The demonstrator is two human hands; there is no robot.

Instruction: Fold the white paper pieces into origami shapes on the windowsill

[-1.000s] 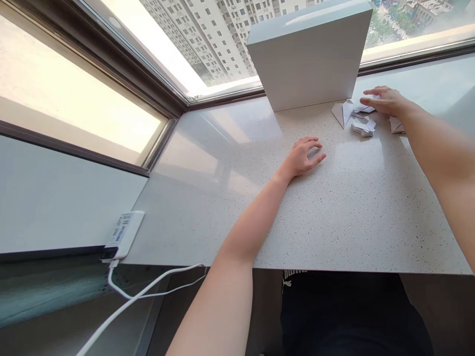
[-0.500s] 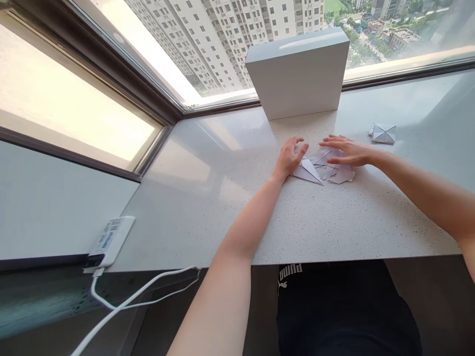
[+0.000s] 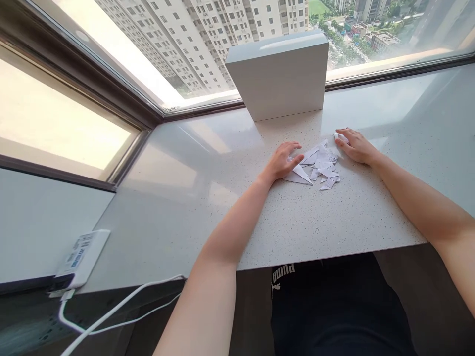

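Observation:
A small heap of folded white paper pieces (image 3: 321,168) lies on the speckled stone counter (image 3: 297,222), in front of a grey box. My left hand (image 3: 284,160) rests flat at the heap's left side, fingers stretched over a pointed paper piece (image 3: 299,175). At the heap's upper right, my right hand (image 3: 356,146) lies on the counter with fingers extended, its fingertips on one small folded piece (image 3: 339,137).
A grey rectangular box (image 3: 282,74) stands upright at the back against the window frame (image 3: 371,74). A white power adapter (image 3: 79,259) with white cables (image 3: 118,309) hangs off the ledge at lower left. The counter's front edge runs just above my lap.
My right hand dragged the paper pieces from beside the box toward the middle, then slid to the heap's upper right. My left hand moved onto the heap's left edge. The view shifted.

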